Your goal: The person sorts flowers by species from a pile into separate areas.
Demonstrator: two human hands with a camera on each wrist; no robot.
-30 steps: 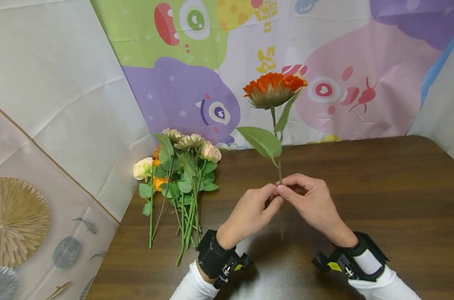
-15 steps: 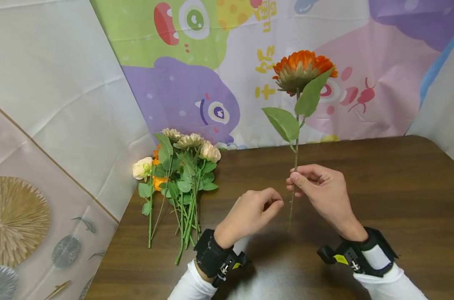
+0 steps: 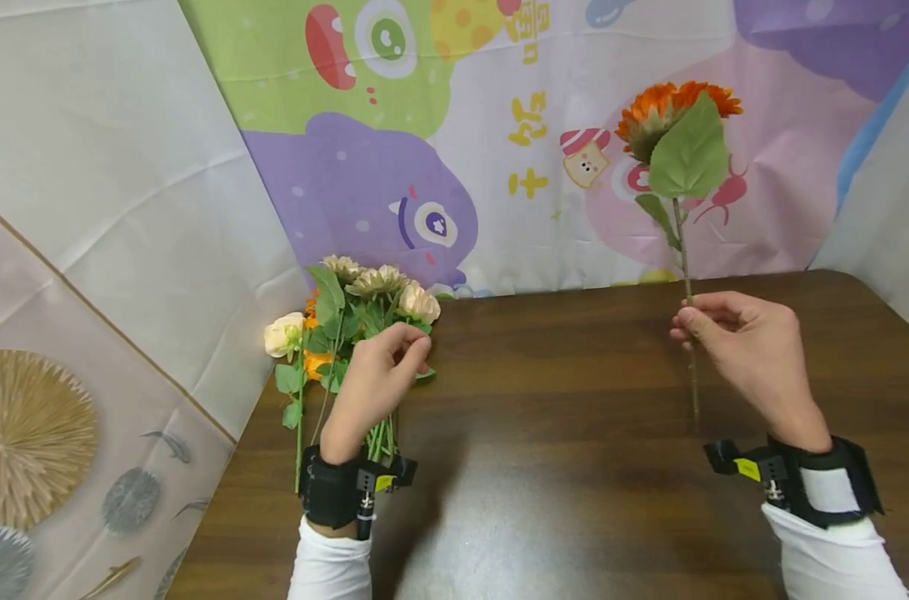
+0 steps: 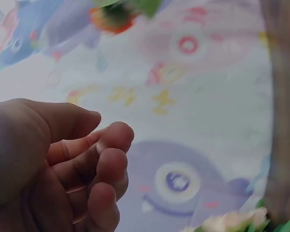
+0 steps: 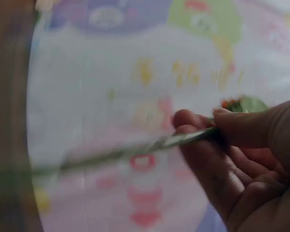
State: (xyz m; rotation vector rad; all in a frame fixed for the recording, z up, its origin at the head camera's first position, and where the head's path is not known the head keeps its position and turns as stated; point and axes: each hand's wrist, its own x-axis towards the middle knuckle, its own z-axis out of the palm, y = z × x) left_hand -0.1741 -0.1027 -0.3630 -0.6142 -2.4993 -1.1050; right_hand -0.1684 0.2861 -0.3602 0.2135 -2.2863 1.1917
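An orange flower point(image 3: 652, 117) with a thin stem and two green leaves stands nearly upright above the right part of the table. My right hand point(image 3: 754, 346) pinches its stem between thumb and fingers; the right wrist view shows the stem point(image 5: 121, 152) running out from the fingertips. My left hand point(image 3: 379, 379) hovers over the bunch of flowers, its fingers loosely curled. Nothing lies between that hand's fingers point(image 4: 113, 166) in the left wrist view. Below and behind it lie cream and orange flowers with green stems, partly hidden by the hand. One pale rose point(image 3: 284, 335) lies at the bunch's left.
The dark wooden table point(image 3: 544, 467) stretches across the front and right. A cloth backdrop point(image 3: 499, 225) with cartoon figures hangs behind its far edge. White and pink cloth point(image 3: 124, 167) hangs along the left side.
Both hands were together at the orange flower's stem. The left hand let go and moved left to the bunch; the right hand carried the flower right and slightly up.
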